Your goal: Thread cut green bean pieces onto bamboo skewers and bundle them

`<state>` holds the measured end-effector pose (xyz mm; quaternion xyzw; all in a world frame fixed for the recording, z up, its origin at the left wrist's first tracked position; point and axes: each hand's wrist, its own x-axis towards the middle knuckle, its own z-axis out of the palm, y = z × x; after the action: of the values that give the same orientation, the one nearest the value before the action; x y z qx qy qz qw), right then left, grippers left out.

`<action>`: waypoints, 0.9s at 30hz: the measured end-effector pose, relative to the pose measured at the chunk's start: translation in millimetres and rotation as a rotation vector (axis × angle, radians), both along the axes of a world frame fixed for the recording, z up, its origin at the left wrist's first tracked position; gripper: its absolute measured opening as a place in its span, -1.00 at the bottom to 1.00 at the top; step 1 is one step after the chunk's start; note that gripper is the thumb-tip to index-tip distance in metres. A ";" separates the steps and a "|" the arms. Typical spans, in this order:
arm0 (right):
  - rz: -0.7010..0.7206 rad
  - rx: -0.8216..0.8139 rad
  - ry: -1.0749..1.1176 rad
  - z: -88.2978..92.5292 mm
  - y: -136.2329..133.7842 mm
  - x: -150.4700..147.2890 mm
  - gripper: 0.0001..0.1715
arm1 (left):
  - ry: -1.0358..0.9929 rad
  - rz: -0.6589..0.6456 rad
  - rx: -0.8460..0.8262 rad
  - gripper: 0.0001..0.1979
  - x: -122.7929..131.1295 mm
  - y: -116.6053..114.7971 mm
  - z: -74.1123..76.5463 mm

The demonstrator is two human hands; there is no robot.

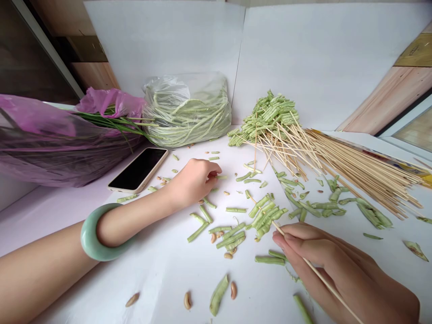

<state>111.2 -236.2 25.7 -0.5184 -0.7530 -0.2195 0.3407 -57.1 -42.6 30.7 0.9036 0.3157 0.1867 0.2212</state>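
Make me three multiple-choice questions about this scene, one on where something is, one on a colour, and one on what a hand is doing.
1. Where does the phone lie?
A. On the white surface beside the purple plastic bag
B. On the pile of skewers
C. Inside the clear plastic bag

2. What colour is the bangle on the left forearm?
A. Deep purple
B. Bright yellow
C. Pale green

3. What is the right hand holding?
A. The phone
B. A bamboo skewer
C. The bangle

Answers:
1. A, it lies flat just right of the purple plastic.
2. C, the thick band shows pale green.
3. B, the thin stick runs through its fingers.
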 end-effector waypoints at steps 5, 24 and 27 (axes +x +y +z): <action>0.112 -0.082 0.040 5.5 1.4 -0.5 -0.69 | -0.336 -0.109 -0.592 -0.83 6.5 -16.8 4.2; 0.152 -0.139 0.065 6.7 3.5 -1.9 -0.69 | -0.428 -0.190 -0.949 -0.88 9.3 -36.4 5.2; 0.121 -0.072 0.057 3.9 0.2 -1.0 -0.74 | -0.437 -0.125 -0.943 -0.87 9.8 -37.3 6.1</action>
<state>110.2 -236.0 29.6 -0.4898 -0.7804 -0.1564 0.3558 -47.3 -80.0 36.9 0.6629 0.2576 0.1948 0.6755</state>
